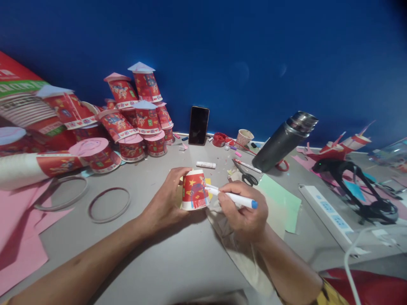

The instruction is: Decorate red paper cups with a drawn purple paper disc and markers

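A red printed paper cup (pixel 193 190) is held upside down in my left hand (pixel 170 192), the thumb and fingers around its left side. Blue and red marks show on its wall. My right hand (pixel 244 209) grips a white marker pen (pixel 237 199) with a blue end, its tip at the cup's right side. Whether the tip touches the cup is hard to tell. Behind the cup lies a white cap-like marker piece (pixel 206 165). A beige cloth (pixel 241 258) lies beneath my right hand.
Stacked red cups with paper cone tops (pixel 144 118) stand at the left, near two tape rings (pixel 109 204). A phone (pixel 199 126) leans on the blue wall. Right of my hands are scissors (pixel 249 178), green paper (pixel 282 205), a dark flask (pixel 282 142) and a power strip (pixel 327 216).
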Motion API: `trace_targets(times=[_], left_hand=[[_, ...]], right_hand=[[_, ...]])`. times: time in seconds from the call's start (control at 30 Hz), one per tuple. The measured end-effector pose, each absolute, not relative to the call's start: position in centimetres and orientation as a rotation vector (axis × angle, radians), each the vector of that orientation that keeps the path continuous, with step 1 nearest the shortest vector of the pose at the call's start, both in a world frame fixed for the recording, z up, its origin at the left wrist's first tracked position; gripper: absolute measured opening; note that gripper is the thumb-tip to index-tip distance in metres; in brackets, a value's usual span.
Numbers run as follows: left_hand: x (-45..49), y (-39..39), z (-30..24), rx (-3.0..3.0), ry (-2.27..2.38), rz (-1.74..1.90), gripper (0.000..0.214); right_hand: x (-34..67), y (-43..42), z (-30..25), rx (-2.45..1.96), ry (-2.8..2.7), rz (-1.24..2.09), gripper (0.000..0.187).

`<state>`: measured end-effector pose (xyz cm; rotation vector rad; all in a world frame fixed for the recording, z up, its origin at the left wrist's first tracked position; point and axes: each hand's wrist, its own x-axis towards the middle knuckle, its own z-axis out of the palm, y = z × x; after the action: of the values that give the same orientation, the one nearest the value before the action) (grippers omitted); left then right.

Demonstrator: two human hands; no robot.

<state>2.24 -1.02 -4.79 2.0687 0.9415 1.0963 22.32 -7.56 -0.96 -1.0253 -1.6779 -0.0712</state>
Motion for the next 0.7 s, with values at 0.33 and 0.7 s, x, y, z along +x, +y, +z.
trace_targets(times=[0.33, 0.7], left_hand=[[2.32, -1.17, -4.73, 2.062, 0.949, 1.097, 0.076], [2.25, -0.98, -4.81, 2.073, 0.932, 1.097, 0.076]], right_hand=[[22.22, -7.61, -0.79, -1.018, -1.7, -0.06, 0.01], [22.27, -7.55, -0.98, -1.023, -1.692, -0.039, 0.01]])
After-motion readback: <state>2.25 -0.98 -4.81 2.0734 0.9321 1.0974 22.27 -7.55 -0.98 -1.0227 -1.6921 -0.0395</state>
